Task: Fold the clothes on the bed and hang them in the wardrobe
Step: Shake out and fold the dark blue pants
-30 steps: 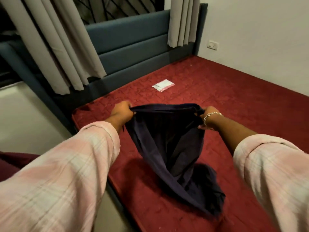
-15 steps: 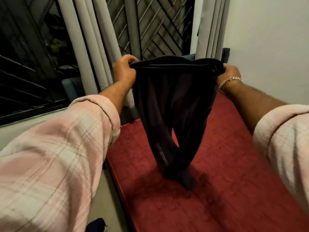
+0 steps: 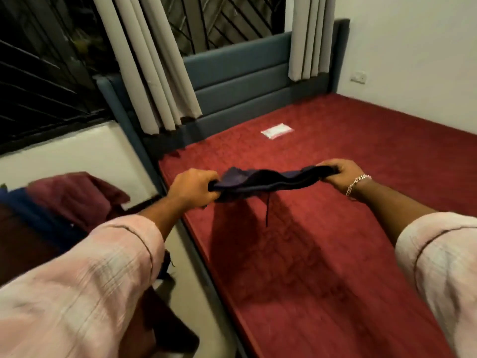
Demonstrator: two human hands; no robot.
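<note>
Fingers (image 3: 204, 188) of both hands curled round dark garment (image 3: 268, 180) ends; long axis left-right, above bed (image 3: 335, 254).

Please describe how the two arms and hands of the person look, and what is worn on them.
Both arms wear loose pale pink sleeves with a faint check pattern, rolled up below the elbow. The left hand is bare. The right hand has a silver chain bracelet at the wrist.
</note>
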